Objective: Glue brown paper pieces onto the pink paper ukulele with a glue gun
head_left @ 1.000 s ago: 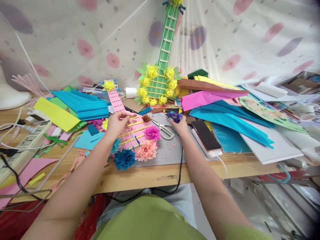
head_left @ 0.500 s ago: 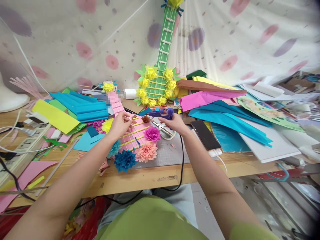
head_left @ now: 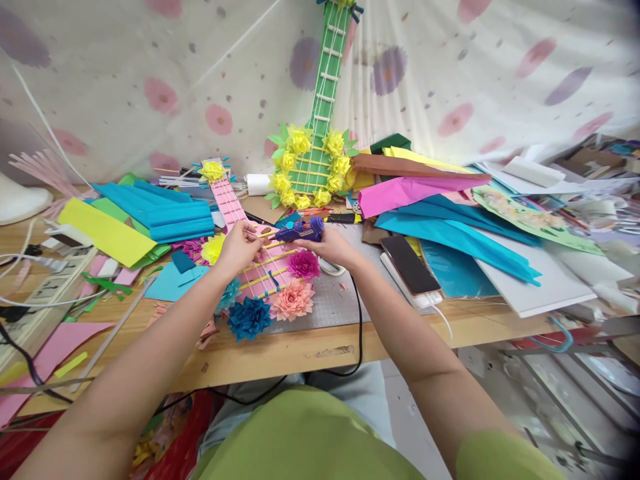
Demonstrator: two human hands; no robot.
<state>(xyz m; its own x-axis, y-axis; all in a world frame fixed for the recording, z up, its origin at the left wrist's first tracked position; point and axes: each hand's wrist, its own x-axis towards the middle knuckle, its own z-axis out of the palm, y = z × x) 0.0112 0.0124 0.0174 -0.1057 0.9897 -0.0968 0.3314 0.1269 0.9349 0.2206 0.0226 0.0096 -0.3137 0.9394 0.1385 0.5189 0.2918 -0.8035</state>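
Wears a plain green top at six o'clock — short right sleeve toward five — over pale blue legwear.

Bright diffuse light, stretched edges, dark corner

A whitish, creased curtain with large pink and purple flowers and small grey spots hangs behind a light wooden tabletop, whose front edge has a worn, scuffed patch. Pale floor shows below, beside metal rack bars at the right. The light is soft and fairly even.
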